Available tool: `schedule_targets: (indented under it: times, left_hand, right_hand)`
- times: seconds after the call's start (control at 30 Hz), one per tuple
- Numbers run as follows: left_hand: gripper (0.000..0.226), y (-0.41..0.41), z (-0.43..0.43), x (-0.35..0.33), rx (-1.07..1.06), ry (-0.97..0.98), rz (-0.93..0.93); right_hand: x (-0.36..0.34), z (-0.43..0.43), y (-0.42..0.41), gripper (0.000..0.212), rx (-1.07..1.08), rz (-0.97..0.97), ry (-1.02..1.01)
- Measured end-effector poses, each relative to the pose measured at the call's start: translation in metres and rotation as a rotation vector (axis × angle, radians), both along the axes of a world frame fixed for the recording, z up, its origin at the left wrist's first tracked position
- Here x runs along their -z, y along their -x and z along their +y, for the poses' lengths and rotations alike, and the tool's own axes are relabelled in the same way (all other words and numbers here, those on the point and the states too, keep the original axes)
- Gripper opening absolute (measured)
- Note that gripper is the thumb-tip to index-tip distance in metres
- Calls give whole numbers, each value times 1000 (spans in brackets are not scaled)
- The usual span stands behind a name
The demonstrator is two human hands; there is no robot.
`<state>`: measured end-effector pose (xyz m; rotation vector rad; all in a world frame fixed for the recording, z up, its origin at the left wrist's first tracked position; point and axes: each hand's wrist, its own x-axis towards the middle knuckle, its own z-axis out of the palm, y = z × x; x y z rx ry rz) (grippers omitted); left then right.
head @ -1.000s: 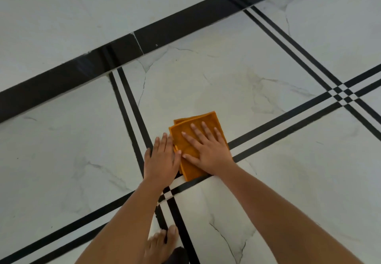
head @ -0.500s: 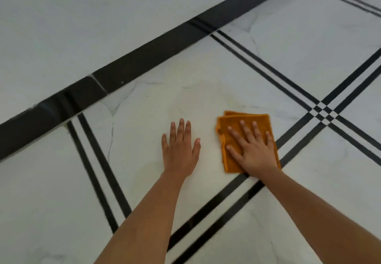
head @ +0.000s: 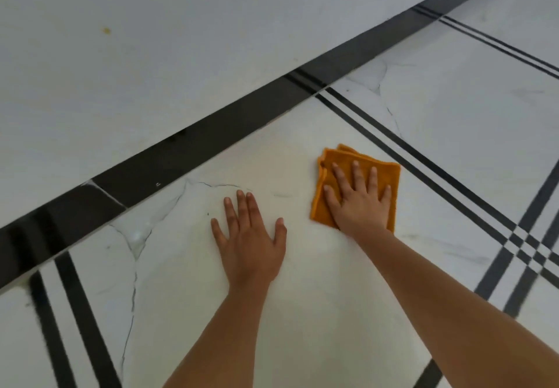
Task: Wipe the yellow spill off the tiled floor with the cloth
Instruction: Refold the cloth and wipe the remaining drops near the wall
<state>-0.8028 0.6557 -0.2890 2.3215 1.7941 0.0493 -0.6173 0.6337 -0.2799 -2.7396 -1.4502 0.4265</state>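
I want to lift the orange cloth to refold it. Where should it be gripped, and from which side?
Probably its far left corner, pinched from the left. The cloth lies flat on the floor with the right hand pressed flat over its middle; at that corner the folded layers fan apart, offering an edge to pinch.

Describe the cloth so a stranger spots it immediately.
Find the wide diagonal black band edging the white tiled floor. On the tile just below it, a folded orange cloth lies under the right hand. Nothing else on the floor is orange; the left hand rests on bare tile.
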Motion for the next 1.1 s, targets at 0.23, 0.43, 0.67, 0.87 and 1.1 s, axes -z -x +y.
schedule_targets:
  times: [0.23, 0.43, 0.67, 0.87, 1.1]
  left_hand:
    - [74, 0, 2, 3, -1, 0, -11]
    - [74, 0, 7, 4, 0, 9, -4]
    - [75, 2, 8, 1, 6, 22, 17]
    - [74, 7, -21, -12, 229, -41, -55]
    - [78, 14, -123, -13, 379, 2, -32]
  right_hand:
    - [-4, 45, -32, 55, -362, -11, -15]
    - [-5, 84, 14, 57, -461, 7, 4]
    - [0, 20, -11, 54, 4, 26, -4]
    - [-4, -78, -20, 65, -147, -30, -25]
    - [-9, -212, 0, 55, -471, 29, 9]
